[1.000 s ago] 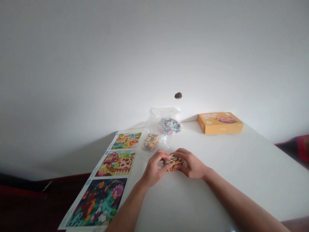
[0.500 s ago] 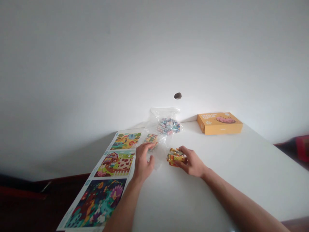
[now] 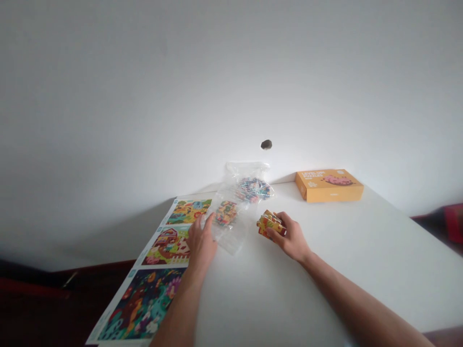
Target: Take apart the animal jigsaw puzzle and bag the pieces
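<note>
Between the thumb and fingers of my right hand [image 3: 292, 237] is a stack of yellow puzzle pieces [image 3: 269, 225], held just above or on the white table [image 3: 246, 299]; I cannot tell if it touches. My left hand [image 3: 202, 241] has its fingers apart and holds nothing. It is by the left edge of a clear plastic bag [image 3: 231, 241] with colourful puzzle pieces [image 3: 226, 213] inside. Behind that lies another clear bag [image 3: 248, 167], holding bluish puzzle pieces [image 3: 255, 188].
A yellow puzzle box [image 3: 329, 185] stands at the back right, near the wall [image 3: 181, 96]. Along the left edge lies a sheet with three printed pictures: a savanna scene [image 3: 190, 211], a farm scene [image 3: 168, 246] and a dark jungle scene [image 3: 142, 303]. The wall has a hole [image 3: 266, 144].
My left hand has moved left, off the nearer bag toward the picture sheet. My right hand has shifted slightly right and away from me, and the puzzle stack has turned in its grip.
</note>
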`<action>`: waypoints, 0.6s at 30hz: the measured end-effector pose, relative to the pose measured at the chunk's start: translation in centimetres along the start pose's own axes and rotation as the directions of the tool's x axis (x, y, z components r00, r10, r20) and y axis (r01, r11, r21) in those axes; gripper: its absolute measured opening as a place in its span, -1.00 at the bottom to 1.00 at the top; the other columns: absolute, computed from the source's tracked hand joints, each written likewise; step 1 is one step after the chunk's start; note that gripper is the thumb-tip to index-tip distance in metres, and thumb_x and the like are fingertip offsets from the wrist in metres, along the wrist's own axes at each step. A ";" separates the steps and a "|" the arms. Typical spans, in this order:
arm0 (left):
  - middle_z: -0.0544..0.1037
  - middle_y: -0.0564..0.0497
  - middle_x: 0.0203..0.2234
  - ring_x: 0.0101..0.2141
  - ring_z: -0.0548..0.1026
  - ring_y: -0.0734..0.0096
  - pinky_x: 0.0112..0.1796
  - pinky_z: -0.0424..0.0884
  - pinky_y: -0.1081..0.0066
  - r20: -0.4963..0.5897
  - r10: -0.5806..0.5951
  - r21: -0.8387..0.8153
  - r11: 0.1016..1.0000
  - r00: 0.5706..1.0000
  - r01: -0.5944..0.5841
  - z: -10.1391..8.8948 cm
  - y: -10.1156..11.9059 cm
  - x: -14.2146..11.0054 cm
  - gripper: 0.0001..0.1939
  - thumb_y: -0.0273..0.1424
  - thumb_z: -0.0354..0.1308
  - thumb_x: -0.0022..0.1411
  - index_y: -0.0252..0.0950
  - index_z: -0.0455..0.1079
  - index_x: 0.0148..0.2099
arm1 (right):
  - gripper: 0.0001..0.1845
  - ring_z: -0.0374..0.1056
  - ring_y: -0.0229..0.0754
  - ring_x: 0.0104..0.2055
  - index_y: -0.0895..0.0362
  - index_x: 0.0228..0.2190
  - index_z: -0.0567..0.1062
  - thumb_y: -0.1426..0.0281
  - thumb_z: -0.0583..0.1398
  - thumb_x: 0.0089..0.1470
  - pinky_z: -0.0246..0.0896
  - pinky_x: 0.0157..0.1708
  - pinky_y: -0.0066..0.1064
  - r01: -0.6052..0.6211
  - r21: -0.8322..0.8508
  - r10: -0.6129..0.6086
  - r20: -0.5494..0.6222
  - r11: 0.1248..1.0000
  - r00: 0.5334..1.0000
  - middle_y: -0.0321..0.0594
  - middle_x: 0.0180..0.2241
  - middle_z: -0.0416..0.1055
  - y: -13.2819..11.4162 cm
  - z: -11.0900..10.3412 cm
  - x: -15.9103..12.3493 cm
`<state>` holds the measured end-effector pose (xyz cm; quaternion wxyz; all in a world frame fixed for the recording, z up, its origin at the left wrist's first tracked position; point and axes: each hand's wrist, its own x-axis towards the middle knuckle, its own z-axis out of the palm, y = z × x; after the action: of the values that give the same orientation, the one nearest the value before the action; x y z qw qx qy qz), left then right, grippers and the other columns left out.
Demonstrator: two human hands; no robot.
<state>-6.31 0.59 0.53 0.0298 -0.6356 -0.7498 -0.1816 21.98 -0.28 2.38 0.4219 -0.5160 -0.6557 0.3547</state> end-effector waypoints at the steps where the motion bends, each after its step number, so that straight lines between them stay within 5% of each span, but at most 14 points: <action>1: 0.28 -0.13 0.20 0.16 0.24 -0.01 0.06 0.30 0.07 -0.024 -0.002 -0.014 1.000 1.000 0.002 0.0 -0.2 0.1 -0.38 -0.63 0.08 0.12 -0.09 0.35 0.21 | -0.72 0.26 -0.24 -0.44 0.13 -0.27 0.33 0.25 0.26 0.06 0.13 -0.46 -0.45 -0.003 0.033 0.003 0.024 0.999 1.000 -0.28 -0.43 0.41 0.0 0.0 0.0; 5: 0.42 -0.09 0.08 0.09 0.30 -0.05 0.02 0.29 0.06 -0.108 0.027 -0.058 0.998 0.994 -0.033 -0.2 0.1 0.4 -0.88 -0.38 0.22 0.18 -0.14 0.57 -0.23 | -0.63 0.27 -0.26 -0.44 0.14 -0.29 0.32 0.22 0.33 -0.01 0.15 -0.46 -0.47 -0.129 0.390 0.011 0.290 0.912 0.957 -0.29 -0.41 0.40 0.0 0.1 -0.2; 8: 0.53 -0.07 -0.19 -0.08 0.43 0.11 -0.05 0.31 0.16 -0.133 0.137 -0.194 0.968 0.982 -0.161 -0.3 0.8 0.2 -0.87 -0.29 0.21 0.23 -0.21 0.53 -0.32 | -0.55 0.33 -0.25 -0.42 0.16 -0.28 0.33 0.21 0.39 -0.10 0.20 -0.43 -0.45 -0.306 0.555 -0.045 0.529 0.774 0.847 -0.24 -0.38 0.43 -0.2 0.3 -0.4; 12: 0.45 0.04 -0.44 -0.36 0.45 0.37 -0.26 0.34 0.40 -0.156 0.290 -0.482 0.812 0.944 -0.329 -0.5 2.2 -0.3 -0.75 -0.25 0.12 0.31 -0.26 0.42 -0.38 | -0.52 0.37 -0.21 -0.39 0.21 -0.28 0.40 0.22 0.43 -0.16 0.25 -0.39 -0.44 -0.422 0.502 -0.074 0.705 0.755 0.705 -0.19 -0.37 0.47 -0.6 0.4 -0.8; 18: 0.42 0.03 -0.40 -0.32 0.45 0.39 -0.23 0.36 0.45 -0.169 0.273 -0.689 0.654 0.947 -0.312 -1.1 3.7 -1.1 -0.79 -0.31 0.10 0.32 -0.27 0.37 -0.37 | -0.52 0.37 -0.22 -0.40 0.19 -0.24 0.44 0.23 0.42 -0.17 0.26 -0.43 -0.47 -0.440 0.411 -0.011 0.741 0.799 0.671 -0.25 -0.38 0.47 -1.1 0.5 -1.1</action>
<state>-2.77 -0.31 2.13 -0.1685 -0.7051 -0.5091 -0.4639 21.28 -1.55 2.97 0.2193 -0.2680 -0.5635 0.7501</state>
